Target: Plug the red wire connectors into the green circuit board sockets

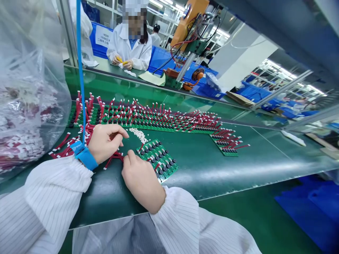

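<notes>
My left hand (106, 143) curls above the dark green bench mat (201, 176), with a blue wrist strap (84, 157) around its wrist. Its fingers hide whatever they may hold. My right hand (141, 183) pinches a few red wires with white tips (115, 157) between the two hands. Just right of it lies a green circuit board (157, 159) with black round components. A small heap of white pieces (138, 135) sits above the hands. Long rows of green boards with upright red wires (148, 120) run across the mat beyond them.
A clear plastic bag of red-and-white wires (26, 106) fills the left side. A blue cable (80, 60) hangs down there. Across the bench, a co-worker in a white smock (129, 44) handles something yellow. An orange-topped machine (189, 24) and blue bins (169, 61) stand behind.
</notes>
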The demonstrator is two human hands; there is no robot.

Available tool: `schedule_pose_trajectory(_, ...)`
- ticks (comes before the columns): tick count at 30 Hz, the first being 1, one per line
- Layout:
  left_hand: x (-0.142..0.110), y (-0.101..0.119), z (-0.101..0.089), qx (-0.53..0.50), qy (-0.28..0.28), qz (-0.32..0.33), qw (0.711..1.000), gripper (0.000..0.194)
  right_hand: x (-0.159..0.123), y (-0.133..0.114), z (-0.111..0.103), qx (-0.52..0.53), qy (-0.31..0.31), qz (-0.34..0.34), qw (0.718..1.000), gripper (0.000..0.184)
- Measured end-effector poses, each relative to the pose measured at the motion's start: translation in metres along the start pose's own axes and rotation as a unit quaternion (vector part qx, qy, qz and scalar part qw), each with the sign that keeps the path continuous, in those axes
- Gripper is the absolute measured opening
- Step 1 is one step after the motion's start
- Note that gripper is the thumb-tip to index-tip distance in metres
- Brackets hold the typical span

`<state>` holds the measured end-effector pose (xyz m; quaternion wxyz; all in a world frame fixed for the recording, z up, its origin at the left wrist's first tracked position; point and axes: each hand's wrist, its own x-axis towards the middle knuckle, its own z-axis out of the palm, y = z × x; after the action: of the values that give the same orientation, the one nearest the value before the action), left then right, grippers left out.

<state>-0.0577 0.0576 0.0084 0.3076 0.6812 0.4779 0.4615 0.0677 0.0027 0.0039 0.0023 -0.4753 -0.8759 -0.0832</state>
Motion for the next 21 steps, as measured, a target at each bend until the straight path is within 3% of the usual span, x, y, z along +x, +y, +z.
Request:
schedule_pose_trajectory(2,-0.001,0.0022,0.0004,0.005,-0.011,0.016,1.0,0.02,-0.0036,0.0017,-0.0017,0.021,-0.014,0.003,1.0,0.007)
schedule_pose_trajectory(5,-0.002,0.0049,0.002,0.02,-0.025,0.037,0.999,0.02,-0.0048,0.0017,-0.0029,0.046,-0.028,0.035,0.998,0.018)
schedule_pose_trajectory(10,-0.0023,0.0056,0.0037,0.042,-0.035,0.047,0.997,0.021,-0.0016,0.0019,-0.0028,0.067,-0.033,0.069,0.995,0.012)
schedule_pose_trajectory(21,-0.002,0.002,0.0054,0.044,-0.05,0.065,0.996,0.021,0.001,0.0038,0.0012,0.025,-0.02,0.058,0.998,0.006)
